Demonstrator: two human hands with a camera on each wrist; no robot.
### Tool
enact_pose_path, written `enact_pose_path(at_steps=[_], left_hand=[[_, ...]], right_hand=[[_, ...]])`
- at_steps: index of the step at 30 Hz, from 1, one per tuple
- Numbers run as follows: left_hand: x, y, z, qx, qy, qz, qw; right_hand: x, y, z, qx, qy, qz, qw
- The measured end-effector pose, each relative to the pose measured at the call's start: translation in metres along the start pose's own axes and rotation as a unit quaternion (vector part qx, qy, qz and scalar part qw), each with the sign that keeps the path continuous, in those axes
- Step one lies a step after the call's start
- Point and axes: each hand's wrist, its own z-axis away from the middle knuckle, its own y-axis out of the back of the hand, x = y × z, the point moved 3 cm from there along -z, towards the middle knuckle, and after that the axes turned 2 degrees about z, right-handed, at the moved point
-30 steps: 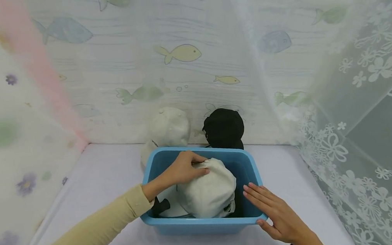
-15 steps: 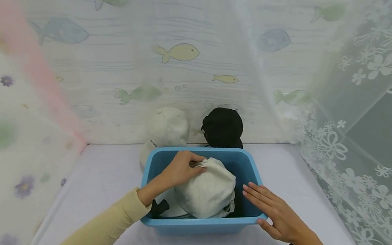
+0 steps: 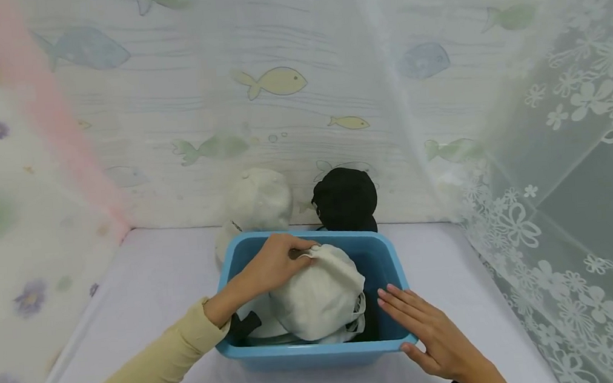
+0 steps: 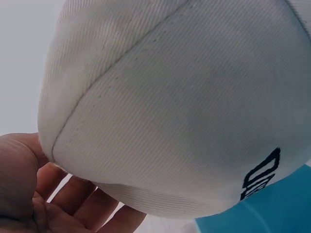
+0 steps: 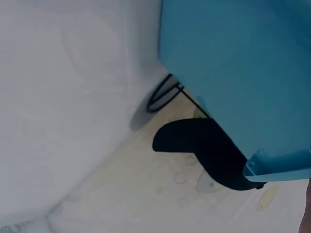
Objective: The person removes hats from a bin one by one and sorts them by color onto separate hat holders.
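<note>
A white baseball cap sits in the blue plastic bin, with pale fabric below and to its left. My left hand pinches the cap's upper left edge between thumb and fingers. In the left wrist view the cap's ribbed cloth fills most of the picture, with dark lettering near its lower edge. The left palm and curled fingers show below it. My right hand rests on the bin's right rim, fingers straight and thumb near the front corner. Only a sliver of it shows in the right wrist view.
Behind the bin stand another white cap and a black cap. A black wire loop touches the table below the black cap's brim. A white cloth covers the table. Curtains with fish and flowers enclose the back and sides.
My left hand has drawn the white cap's edge slightly left, and the strap opening on the cap's right shows more. The head view has turned slightly. My right hand stays on the rim.
</note>
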Motion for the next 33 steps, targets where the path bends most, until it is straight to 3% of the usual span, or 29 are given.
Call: enact_pose_path(at_steps=[10, 21, 33], left_hand=[[0.008, 0.018, 0.003, -0.016, -0.019, 0.010, 0.9997], [0.023, 0.036, 0.012, -0.012, -0.053, 0.026, 0.9982], [0.040, 0.061, 0.018, 0.008, -0.060, 0.044, 0.9972]], right_hand=[[0.002, 0.006, -0.006, -0.037, 0.007, 0.003, 0.999], [0.007, 0.007, -0.010, -0.095, -0.043, -0.008, 0.994], [0.009, 0.007, -0.013, -0.095, -0.039, -0.023, 0.994]])
